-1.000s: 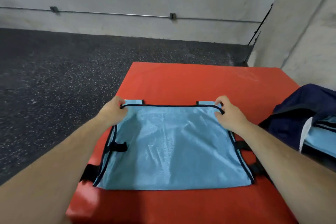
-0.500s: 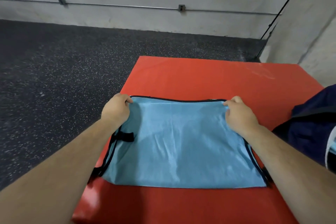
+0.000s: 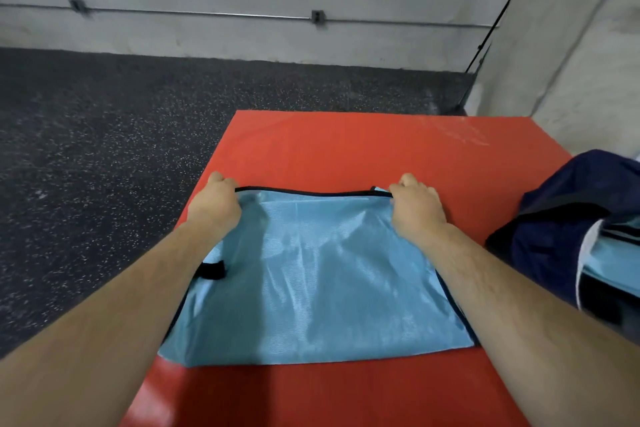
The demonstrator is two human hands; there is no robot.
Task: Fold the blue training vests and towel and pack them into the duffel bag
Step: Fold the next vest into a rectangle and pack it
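Fingers point(image 3: 225, 181) of the left hand point(image 3: 214, 205) and right hand point(image 3: 418, 207) are pinching the far corners of the blue training vest point(image 3: 322, 282), which is lying centre-frame on the red mat point(image 3: 346, 149). Pulling unevenly, I'd say, risks skewing the slippery fold.
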